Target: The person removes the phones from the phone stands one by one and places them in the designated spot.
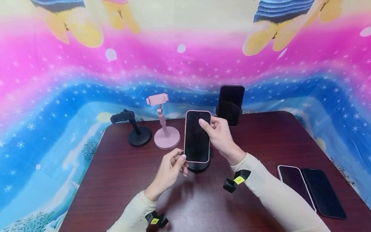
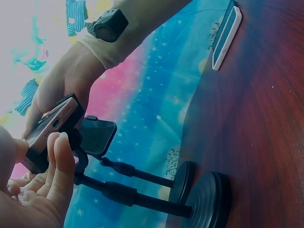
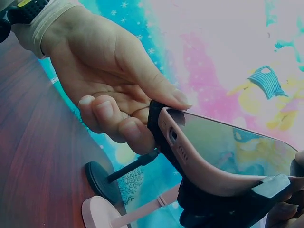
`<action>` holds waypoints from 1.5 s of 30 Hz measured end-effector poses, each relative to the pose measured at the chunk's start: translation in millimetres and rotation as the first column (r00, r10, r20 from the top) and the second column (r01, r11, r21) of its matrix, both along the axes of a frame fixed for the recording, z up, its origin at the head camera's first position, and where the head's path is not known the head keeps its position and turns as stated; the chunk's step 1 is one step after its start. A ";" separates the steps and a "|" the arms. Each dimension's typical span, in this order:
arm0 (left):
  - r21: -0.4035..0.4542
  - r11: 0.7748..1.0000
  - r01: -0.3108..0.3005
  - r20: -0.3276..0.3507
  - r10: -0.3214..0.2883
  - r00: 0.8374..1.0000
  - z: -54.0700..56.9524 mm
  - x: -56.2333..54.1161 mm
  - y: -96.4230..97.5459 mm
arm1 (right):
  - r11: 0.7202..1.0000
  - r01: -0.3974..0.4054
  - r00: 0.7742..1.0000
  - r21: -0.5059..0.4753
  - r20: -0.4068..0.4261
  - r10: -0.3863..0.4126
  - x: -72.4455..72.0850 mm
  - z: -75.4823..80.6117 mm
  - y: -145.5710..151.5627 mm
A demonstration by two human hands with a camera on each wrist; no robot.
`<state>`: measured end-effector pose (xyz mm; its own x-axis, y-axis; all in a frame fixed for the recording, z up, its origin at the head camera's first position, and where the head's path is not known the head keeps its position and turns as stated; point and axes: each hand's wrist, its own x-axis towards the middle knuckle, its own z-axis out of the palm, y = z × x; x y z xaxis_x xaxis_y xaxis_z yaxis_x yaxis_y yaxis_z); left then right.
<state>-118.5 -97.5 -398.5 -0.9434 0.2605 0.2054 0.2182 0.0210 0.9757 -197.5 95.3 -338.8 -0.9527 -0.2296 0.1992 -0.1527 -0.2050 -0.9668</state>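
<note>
Phones [image 1: 197, 137], four (stands [image 2: 121, 193] likewise)

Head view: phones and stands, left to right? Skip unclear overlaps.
Bare black stand → pink stand → pink-cased phone → rear phone → white-edged phone → black phone.

Pink-cased phone [image 1: 195, 143], dark-screened, seated in black stand [image 2: 123, 194]
</note>
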 end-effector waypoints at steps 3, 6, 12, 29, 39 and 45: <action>0.014 1.000 -0.005 0.002 0.005 1.000 -0.2 0.1 1.1 | 1.000 0.003 1.000 -0.011 0.003 -0.002 0.1 0.9 -0.1; 0.027 1.000 -0.014 0.010 0.014 1.000 0.1 0.2 2.1 | 1.000 0.009 1.000 -0.013 0.005 -0.009 0.7 1.5 0.2; 0.050 0.998 -0.041 0.017 0.040 0.999 0.8 1.2 3.3 | 0.999 0.018 1.000 -0.028 0.009 -0.017 1.5 1.7 0.2; 0.039 0.998 -0.049 0.016 0.048 0.999 1.7 0.6 2.7 | 1.000 -0.004 0.998 0.023 -0.055 0.005 -2.8 5.3 2.7; 0.066 0.996 -0.060 0.013 0.059 0.998 -5.0 10.0 -4.1 | 0.996 0.088 0.994 0.017 -0.065 -0.086 -30.2 34.0 25.1; 0.138 0.988 -0.062 0.048 0.056 0.997 -7.2 13.2 -4.5 | 0.995 0.082 0.995 0.060 -0.063 -0.078 -34.9 38.2 42.4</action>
